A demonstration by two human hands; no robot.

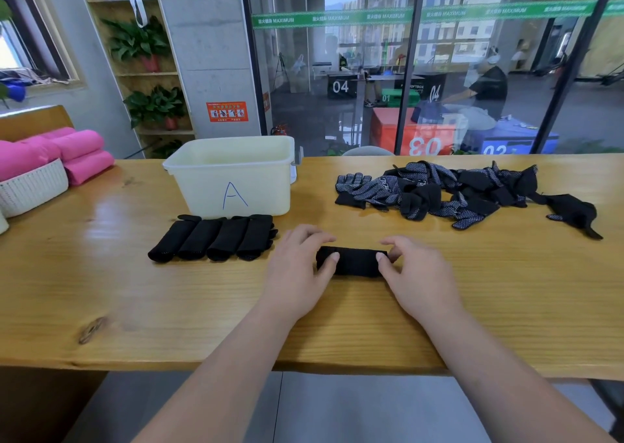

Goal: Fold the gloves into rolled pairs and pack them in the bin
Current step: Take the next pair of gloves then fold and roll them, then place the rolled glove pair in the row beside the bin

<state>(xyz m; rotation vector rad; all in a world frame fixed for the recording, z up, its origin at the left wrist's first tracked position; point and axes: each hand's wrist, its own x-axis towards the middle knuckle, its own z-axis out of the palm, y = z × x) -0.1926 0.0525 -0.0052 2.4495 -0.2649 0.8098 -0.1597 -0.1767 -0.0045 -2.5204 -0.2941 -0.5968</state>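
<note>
One cream plastic bin, marked "A" in blue pen, stands on the wooden table; four rolled glove pairs lie in a row just before it. A fifth roll lies nearer, its ends pinched by the left hand and right hand. One pile of loose dotted black gloves lies to the right, too tangled to count.

Four rolled pairs (plus a fifth roll), one bin

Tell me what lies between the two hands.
In the head view, a black glove roll lies on the table between the left hand and right hand, each gripping an end.
</note>
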